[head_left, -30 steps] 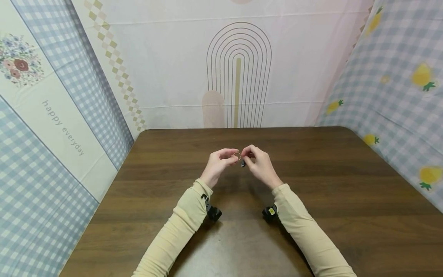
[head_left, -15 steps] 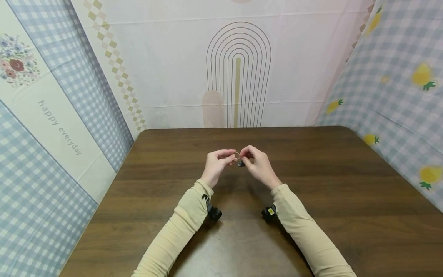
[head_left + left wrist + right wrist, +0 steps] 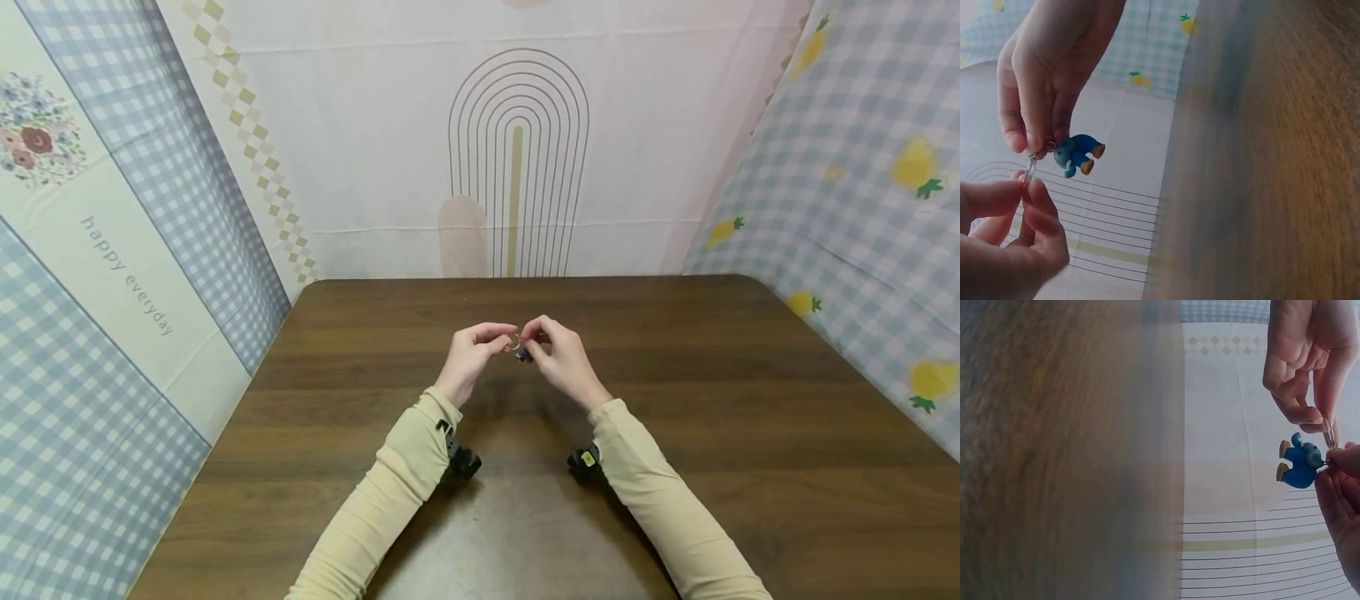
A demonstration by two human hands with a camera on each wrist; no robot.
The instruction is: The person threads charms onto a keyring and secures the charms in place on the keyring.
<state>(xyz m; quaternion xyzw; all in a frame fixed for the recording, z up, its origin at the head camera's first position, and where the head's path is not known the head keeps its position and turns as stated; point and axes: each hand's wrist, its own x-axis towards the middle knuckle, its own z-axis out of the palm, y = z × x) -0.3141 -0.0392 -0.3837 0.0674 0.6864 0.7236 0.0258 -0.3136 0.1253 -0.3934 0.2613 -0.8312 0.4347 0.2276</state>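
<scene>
A thin metal key ring point(image 3: 1030, 167) is held up over the table between both hands. My left hand point(image 3: 467, 358) pinches one side of it between thumb and fingers. Opposite, my right hand point(image 3: 567, 362) pinches the small metal link of a blue animal charm point(image 3: 1079, 152), its fingertips right at the ring's other side. The charm has brown-tipped feet and sticks out beside the right fingertips, also plain in the right wrist view. Part of the link is hidden by the right thumb and fingers.
Below the hands lies a dark wooden table point(image 3: 480, 517). A white printed cloth point(image 3: 360, 150) hangs behind it, with blue checked cloths point(image 3: 862, 192) at the sides. Black wrist cameras point(image 3: 463, 461) are strapped under both sleeves.
My left hand shifts slightly left, then back toward the right hand. The ring turns a little between the fingers, and the charm swings slightly left. The right hand stays almost in place.
</scene>
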